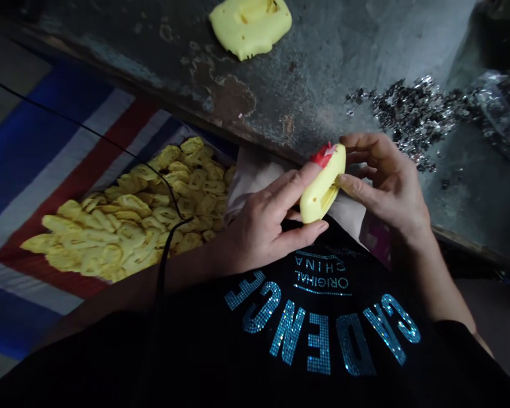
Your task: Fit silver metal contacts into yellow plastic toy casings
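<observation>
A yellow hollow plastic piece with a long slot in its side is held up in front of my body. My left hand grips its near end, the thumb below and the fingers along its back. Something red shows at the tip of my left index finger; I cannot tell whether it wraps the finger or sits on the piece. My right hand has its thumb at the slot and its index finger at the far end, pinching the piece. Farther back on the metal table lies a similar yellow plastic piece.
A heap of small shiny metal parts lies on the table at right, beside clear plastic wrapping. Below the table's left edge, a striped sack holds many yellow pieces. A black cord crosses above it.
</observation>
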Demonstrator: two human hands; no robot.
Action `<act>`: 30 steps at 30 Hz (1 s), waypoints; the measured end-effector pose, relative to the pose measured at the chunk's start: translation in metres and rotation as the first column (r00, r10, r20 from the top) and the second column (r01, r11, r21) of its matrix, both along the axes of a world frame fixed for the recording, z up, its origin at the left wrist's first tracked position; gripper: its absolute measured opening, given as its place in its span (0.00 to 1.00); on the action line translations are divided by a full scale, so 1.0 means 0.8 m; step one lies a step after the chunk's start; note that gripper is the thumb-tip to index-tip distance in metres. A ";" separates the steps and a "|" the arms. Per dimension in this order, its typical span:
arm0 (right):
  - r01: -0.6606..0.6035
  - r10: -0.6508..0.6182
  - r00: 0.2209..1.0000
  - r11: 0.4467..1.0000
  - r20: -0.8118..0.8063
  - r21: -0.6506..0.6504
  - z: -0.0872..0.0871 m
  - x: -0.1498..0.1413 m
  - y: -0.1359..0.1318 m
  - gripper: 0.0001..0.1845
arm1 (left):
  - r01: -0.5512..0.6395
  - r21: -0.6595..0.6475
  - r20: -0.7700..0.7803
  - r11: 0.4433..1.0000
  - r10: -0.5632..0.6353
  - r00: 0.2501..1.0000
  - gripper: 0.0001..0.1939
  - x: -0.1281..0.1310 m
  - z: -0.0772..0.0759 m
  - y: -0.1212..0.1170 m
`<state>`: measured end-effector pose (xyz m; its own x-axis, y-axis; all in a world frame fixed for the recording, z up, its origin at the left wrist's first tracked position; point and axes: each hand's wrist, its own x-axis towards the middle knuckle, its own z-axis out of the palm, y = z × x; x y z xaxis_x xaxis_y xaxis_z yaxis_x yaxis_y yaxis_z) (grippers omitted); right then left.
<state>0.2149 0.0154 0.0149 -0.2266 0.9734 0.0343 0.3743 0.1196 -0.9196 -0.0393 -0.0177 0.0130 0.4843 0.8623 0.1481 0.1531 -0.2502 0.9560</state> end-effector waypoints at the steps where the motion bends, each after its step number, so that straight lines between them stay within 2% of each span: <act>1: -0.001 0.001 1.000 1.000 -0.021 -0.013 0.000 0.000 0.000 0.31 | 0.008 0.065 -0.033 0.998 -0.006 0.999 0.38 0.001 0.001 0.000; 6: 0.008 -0.011 0.994 1.000 -0.108 -0.024 -0.007 -0.003 -0.010 0.30 | 0.102 0.343 -0.169 0.934 -0.046 0.985 0.41 0.010 0.002 -0.001; 11: 0.099 -0.074 0.969 0.990 -0.236 0.098 -0.036 -0.008 -0.026 0.31 | 0.207 0.446 -0.288 0.871 -0.079 0.954 0.45 0.014 0.008 -0.004; 13: 0.161 -0.105 0.949 0.972 -0.297 0.171 -0.047 -0.011 -0.033 0.32 | 0.211 0.410 -0.233 0.887 -0.122 0.965 0.51 0.014 0.009 -0.004; 15: 0.221 -0.118 0.922 0.942 -0.367 0.251 -0.055 -0.012 -0.038 0.32 | 0.192 0.305 -0.152 0.933 -0.151 0.977 0.57 0.015 0.008 -0.003; 17: 0.255 -0.110 0.903 0.915 -0.415 0.313 -0.059 -0.011 -0.042 0.32 | 0.189 0.195 -0.094 0.962 -0.174 0.980 0.57 0.018 0.003 -0.003; 20: 0.272 -0.114 0.904 0.897 -0.413 0.348 -0.059 -0.005 -0.044 0.31 | 0.210 0.135 -0.036 0.968 -0.207 0.978 0.49 0.024 -0.003 -0.003; 25: 0.244 -0.105 0.924 0.903 -0.369 0.355 -0.057 0.001 -0.046 0.32 | 0.217 0.167 -0.038 0.962 -0.213 0.976 0.38 0.028 -0.005 0.000; 28: 0.243 -0.149 0.947 0.913 -0.286 0.328 -0.053 -0.006 -0.041 0.31 | 0.177 0.218 0.032 0.960 -0.188 0.982 0.30 0.023 -0.006 0.007; 30: 0.202 -0.122 0.959 0.927 -0.255 0.316 -0.046 -0.012 -0.027 0.30 | 0.124 0.199 0.111 0.972 -0.148 0.983 0.28 0.012 -0.009 0.011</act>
<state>0.2050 -0.0059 -0.0222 -0.0143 0.9179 0.3966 0.2016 0.3911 -0.8980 -0.0293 -0.0087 0.0061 0.5623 0.7399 0.3693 -0.0120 -0.4393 0.8983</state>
